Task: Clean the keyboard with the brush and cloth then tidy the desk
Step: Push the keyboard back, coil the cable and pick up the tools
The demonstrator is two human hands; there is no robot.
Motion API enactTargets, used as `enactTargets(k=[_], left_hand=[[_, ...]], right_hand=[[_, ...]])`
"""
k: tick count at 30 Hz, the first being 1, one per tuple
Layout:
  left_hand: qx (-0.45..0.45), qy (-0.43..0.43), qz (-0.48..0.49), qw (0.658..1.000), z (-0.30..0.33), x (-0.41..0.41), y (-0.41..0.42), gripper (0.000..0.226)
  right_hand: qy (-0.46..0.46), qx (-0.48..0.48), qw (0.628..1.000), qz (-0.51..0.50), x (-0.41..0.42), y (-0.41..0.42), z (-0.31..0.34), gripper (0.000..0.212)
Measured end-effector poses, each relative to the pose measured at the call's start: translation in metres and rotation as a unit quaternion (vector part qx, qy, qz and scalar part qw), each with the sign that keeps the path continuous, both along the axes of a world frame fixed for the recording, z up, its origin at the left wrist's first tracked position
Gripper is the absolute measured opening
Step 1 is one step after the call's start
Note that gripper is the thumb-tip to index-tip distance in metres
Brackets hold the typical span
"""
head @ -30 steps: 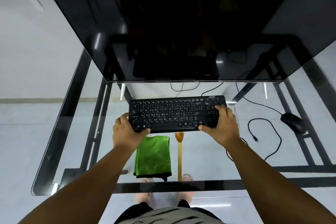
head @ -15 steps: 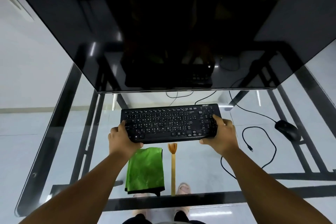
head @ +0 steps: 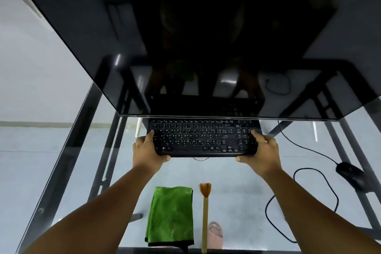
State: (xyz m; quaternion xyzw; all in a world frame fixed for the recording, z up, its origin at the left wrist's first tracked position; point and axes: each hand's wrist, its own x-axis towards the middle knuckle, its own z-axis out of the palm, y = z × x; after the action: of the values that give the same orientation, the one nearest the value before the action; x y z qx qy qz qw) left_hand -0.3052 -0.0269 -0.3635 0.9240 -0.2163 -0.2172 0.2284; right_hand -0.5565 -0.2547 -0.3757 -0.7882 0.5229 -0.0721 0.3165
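Observation:
A black keyboard lies on the glass desk, its far edge tucked under the bottom of the big dark monitor. My left hand grips its left end and my right hand grips its right end, thumbs on the keys. Nearer to me, a folded green cloth lies flat on the glass. Just right of it lies a wooden-handled brush, bristles pointing away from me.
A black mouse sits at the right with its cable looping across the glass. Black desk frame bars show through the glass on both sides. A foot in a pink slipper is visible below.
Both hands have pushed the keyboard away from me, up to the monitor's base. The gap between it and the cloth and brush has widened.

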Motion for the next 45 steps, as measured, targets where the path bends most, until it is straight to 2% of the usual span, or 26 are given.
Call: enactTargets(k=[8,17,23,27,31,38,45], left_hand=[[0.028,-0.023,-0.005,0.999,-0.005,0.020,-0.009,0.101],[0.005,-0.043,-0.007,0.999,-0.015,0.018,-0.005,0.091],[0.053,-0.131,-0.083,0.987,-0.009,0.002,-0.005,0.075],[0.037,-0.160,-0.162,0.973,-0.005,-0.018,-0.017,0.069],[0.030,-0.161,-0.219,0.962,-0.003,-0.055,-0.044,0.068],[0.040,-0.143,-0.263,0.953,-0.008,-0.129,-0.104,0.065],[0.064,-0.135,-0.267,0.952,-0.018,-0.196,-0.154,0.068]], right_hand=[[-0.001,-0.004,1.000,-0.017,0.021,0.002,-0.006,0.108],[0.043,-0.015,0.999,0.002,0.023,0.004,-0.004,0.107],[0.079,-0.018,0.997,0.012,0.023,0.008,0.000,0.104],[0.040,-0.048,0.998,-0.003,0.018,0.012,0.001,0.086],[-0.009,-0.087,0.996,-0.009,-0.006,0.003,0.006,0.069],[-0.021,-0.128,0.991,-0.020,-0.083,-0.045,0.004,0.053],[0.057,-0.119,0.990,-0.058,-0.191,-0.087,0.003,0.055]])
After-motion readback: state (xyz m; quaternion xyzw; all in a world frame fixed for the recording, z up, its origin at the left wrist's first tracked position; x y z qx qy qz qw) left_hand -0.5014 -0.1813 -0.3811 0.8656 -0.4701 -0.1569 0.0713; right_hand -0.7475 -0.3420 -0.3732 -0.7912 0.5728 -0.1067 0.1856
